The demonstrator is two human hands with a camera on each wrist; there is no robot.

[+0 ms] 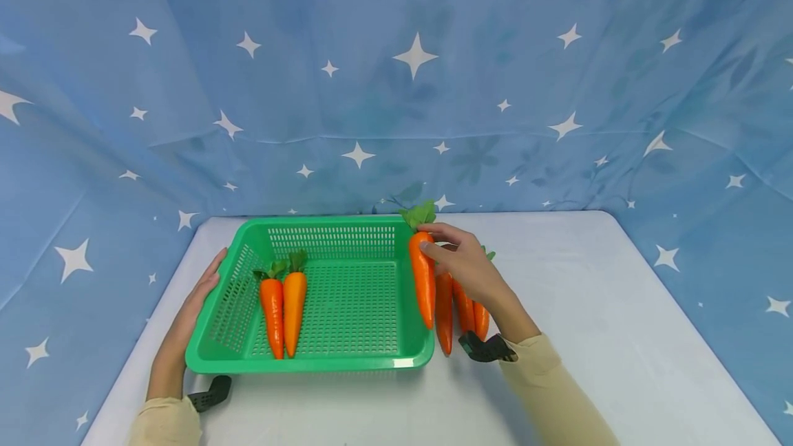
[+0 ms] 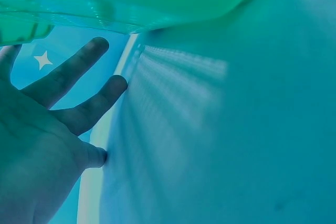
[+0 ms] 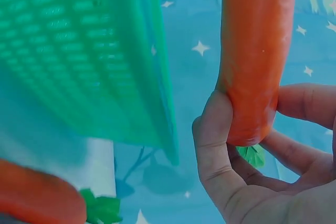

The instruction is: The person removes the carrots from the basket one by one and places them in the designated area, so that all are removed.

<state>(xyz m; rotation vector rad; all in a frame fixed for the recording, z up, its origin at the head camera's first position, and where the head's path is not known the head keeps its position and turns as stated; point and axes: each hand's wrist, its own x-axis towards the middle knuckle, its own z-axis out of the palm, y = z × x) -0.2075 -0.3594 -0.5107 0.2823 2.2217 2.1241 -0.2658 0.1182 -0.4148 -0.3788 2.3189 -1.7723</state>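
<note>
Here we're pinching 1 carrot [image 1: 423,281] in our right hand [image 1: 473,267] by the right end of the green basket [image 1: 310,365], spreading our left hand [image 1: 187,313] beside its left end.

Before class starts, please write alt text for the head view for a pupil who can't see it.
A person's right hand holds a leafy carrot near the right rim of a green perforated basket containing two carrots. The left hand is at the basket's left side; more carrots lie right of the basket on a white tabletop, before blue starry fabric.
</note>
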